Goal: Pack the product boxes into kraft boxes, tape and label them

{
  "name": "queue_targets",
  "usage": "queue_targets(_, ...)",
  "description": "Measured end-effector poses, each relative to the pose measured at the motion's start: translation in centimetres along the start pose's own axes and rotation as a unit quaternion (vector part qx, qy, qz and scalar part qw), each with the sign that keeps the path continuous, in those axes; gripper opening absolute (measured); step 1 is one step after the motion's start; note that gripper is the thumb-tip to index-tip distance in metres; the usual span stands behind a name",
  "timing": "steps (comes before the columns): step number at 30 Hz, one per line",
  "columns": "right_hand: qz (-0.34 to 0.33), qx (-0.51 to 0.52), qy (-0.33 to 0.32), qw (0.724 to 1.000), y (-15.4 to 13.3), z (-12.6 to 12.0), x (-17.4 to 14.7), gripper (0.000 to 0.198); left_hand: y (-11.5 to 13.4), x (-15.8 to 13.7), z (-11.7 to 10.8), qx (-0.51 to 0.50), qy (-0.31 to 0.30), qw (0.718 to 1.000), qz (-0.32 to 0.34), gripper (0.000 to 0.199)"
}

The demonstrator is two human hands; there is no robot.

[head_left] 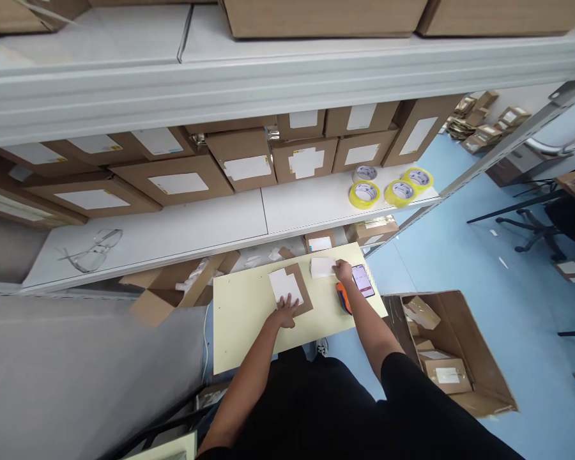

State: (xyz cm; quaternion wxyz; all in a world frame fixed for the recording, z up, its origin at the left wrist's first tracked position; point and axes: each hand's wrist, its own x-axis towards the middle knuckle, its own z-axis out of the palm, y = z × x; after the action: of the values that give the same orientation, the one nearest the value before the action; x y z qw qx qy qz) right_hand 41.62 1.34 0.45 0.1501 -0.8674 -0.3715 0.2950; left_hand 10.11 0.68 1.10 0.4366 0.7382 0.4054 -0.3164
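My left hand [286,311] lies with spread fingers on the white labels [285,285] of a flat brown cardboard piece [303,289], which rests on the pale yellow board [242,313]. Farther right, my right hand [344,271] pinches the edge of a small white paper slip [322,267] lying at the board's far side. Just below my right hand is an orange and dark handheld tool [344,298], partly covered by the forearm. A smartphone [363,281] with its screen lit lies to the right of that hand.
Behind the board, a white shelf [211,227] carries labelled cardboard boxes [249,167], rolls of tape [365,193] and eyeglasses [96,250]. An open carton [182,284] sits below at left. At right on the blue floor stands a large carton [483,358] with packages inside.
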Motion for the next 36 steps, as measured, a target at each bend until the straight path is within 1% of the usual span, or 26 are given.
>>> queue_targets(2,-0.017,0.018,0.013,1.0,0.0,-0.9,-1.6,0.019,0.3,-0.6,-0.3,0.019,0.0,1.0,-0.004,0.121)
queue_targets(4,-0.039,0.06,0.035,0.997,0.4,-1.6,-3.5,0.022,0.8,-1.2,-0.8,0.027,0.01,0.999,-0.015,0.112)
queue_targets(6,-0.072,0.136,0.06,0.986,1.0,-2.1,-5.4,0.022,1.9,-1.8,-1.6,0.006,0.061,0.998,-0.032,0.094)
queue_targets(8,-0.095,0.211,0.078,0.97,1.8,-2.4,-7.2,0.027,3.6,-2.2,-2.7,-0.022,0.14,0.989,-0.041,0.07)
queue_targets(9,-0.1,0.242,0.084,0.961,2.3,-2.6,-8.1,0.031,4.7,-2.2,-3.4,-0.034,0.182,0.982,-0.037,0.061)
queue_targets(10,-0.102,0.271,0.087,0.953,2.7,-2.8,-8.9,0.036,5.9,-2.2,-4.3,-0.038,0.212,0.976,-0.028,0.057)
queue_targets(11,-0.103,0.301,0.087,0.944,3.1,-3.0,-9.6,0.04,7.1,-2.1,-5.2,-0.059,0.255,0.965,-0.006,0.055)
queue_targets(12,-0.104,0.33,0.084,0.935,3.4,-3.2,-10.3,0.043,8.3,-1.9,-6.2,-0.079,0.29,0.953,0.036,0.055)
queue_targets(13,-0.102,0.36,0.077,0.924,3.8,-3.5,-10.9,0.046,9.4,-1.7,-7.2,-0.094,0.306,0.943,0.089,0.056)
queue_targets(14,-0.098,0.392,0.069,0.912,4.1,-3.9,-11.4,0.047,10.3,-1.4,-8.2,-0.106,0.307,0.935,0.142,0.055)
queue_targets(16,-0.08,0.455,0.05,0.885,4.7,-4.8,-12.2,0.05,11.8,-0.9,-10.1,-0.127,0.282,0.923,0.227,0.047)
queue_targets(18,-0.055,0.509,0.036,0.858,5.3,-5.9,-12.8,0.052,12.8,-0.5,-11.7,-0.155,0.234,0.919,0.276,0.04)
queue_targets(20,-0.034,0.542,0.03,0.839,5.7,-6.8,-13.4,0.052,13.5,-0.2,-13.0,-0.175,0.162,0.927,0.289,0.043)
queue_targets(22,-0.022,0.563,0.029,0.826,5.9,-7.6,-13.8,0.051,14.1,0.0,-14.0,-0.176,0.092,0.939,0.28,0.044)
queue_targets(23,-0.019,0.571,0.028,0.82,6.0,-7.8,-13.9,0.052,14.3,0.1,-14.4,-0.174,0.067,0.944,0.274,0.044)
queue_targets(25,-0.014,0.585,0.031,0.811,6.1,-8.1,-14.1,0.054,14.6,0.1,-14.9,-0.182,0.042,0.946,0.266,0.043)
queue_targets(27,0.001,0.595,0.052,0.802,6.5,-8.5,-14.1,0.056,14.4,0.1,-15.3,-0.212,0.041,0.941,0.26,0.042)
queue_targets(28,0.012,0.6,0.071,0.796,6.7,-8.7,-14.0,0.057,14.2,0.1,-15.4,-0.233,0.053,0.936,0.258,0.042)
queue_targets(30,0.028,0.609,0.1,0.786,7.3,-9.4,-14.0,0.057,13.6,0.2,-15.7,-0.283,0.095,0.919,0.257,0.042)
queue_targets(31,0.028,0.612,0.103,0.784,7.5,-9.8,-14.0,0.057,13.5,0.3,-15.7,-0.305,0.117,0.909,0.258,0.043)
queue_targets(33,0.009,0.617,0.09,0.782,7.4,-10.6,-14.2,0.053,13.6,0.5,-15.4,-0.332,0.145,0.896,0.259,0.045)
queue_targets(36,-0.028,0.625,0.078,0.776,5.9,-11.2,-14.8,0.043,14.7,0.5,-14.1,-0.32,0.174,0.9,0.239,0.052)
